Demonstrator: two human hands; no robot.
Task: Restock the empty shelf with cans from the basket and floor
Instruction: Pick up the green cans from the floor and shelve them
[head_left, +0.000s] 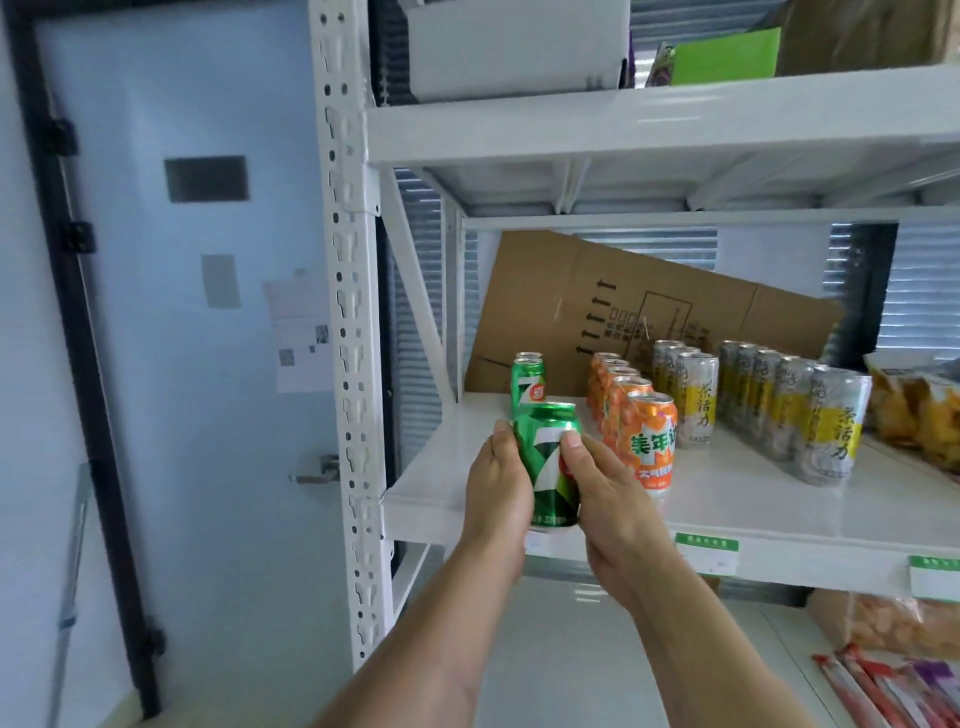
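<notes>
A green soda can (549, 462) is held between both my hands just above the front left of the white middle shelf (727, 499). My left hand (496, 499) wraps its left side, thumb near the rim. My right hand (615, 504) grips its right side, thumb on the can's front. Behind it two more green cans (528, 382) stand in a line. To the right run a row of several orange cans (644, 441) and two rows of tall silver-and-yellow cans (821, 421). The basket and the floor cans are out of view.
A flattened cardboard box (623, 312) leans against the shelf's back. Snack bags (914, 410) sit at the right end. The white perforated upright (348, 312) stands left of my hands, a glass door (182, 312) beyond it. More packets (893, 670) lie on the lower shelf.
</notes>
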